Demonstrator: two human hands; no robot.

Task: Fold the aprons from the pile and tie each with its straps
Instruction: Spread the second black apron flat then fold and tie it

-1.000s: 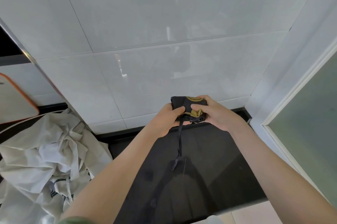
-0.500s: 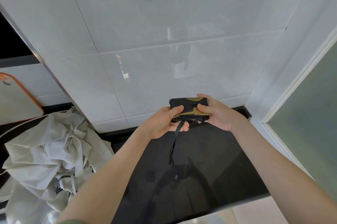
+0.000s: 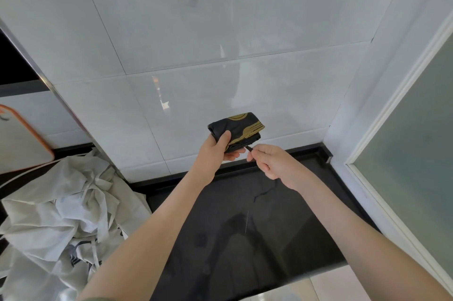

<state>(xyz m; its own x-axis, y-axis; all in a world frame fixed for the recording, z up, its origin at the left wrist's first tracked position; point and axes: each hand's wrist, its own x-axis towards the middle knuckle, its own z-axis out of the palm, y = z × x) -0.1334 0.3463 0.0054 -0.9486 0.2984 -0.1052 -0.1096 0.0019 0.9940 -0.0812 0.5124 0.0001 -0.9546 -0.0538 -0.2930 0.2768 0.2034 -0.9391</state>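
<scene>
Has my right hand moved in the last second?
Yes: right hand left the folded apron, shifting left away from the wall corner, now pinching its strap.

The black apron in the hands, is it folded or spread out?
Folded. The apron is a small, layered bundle gripped by the left hand; the right hand pinches its strap. Tied or not: cannot tell.

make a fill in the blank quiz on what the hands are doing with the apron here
1. The left hand holds a folded apron that is ____ with gold print.
2. The right hand pinches the apron's ____.
3. The pile of crumpled white aprons lies on the person's ____ side.

Missing words: black; strap; left
</scene>
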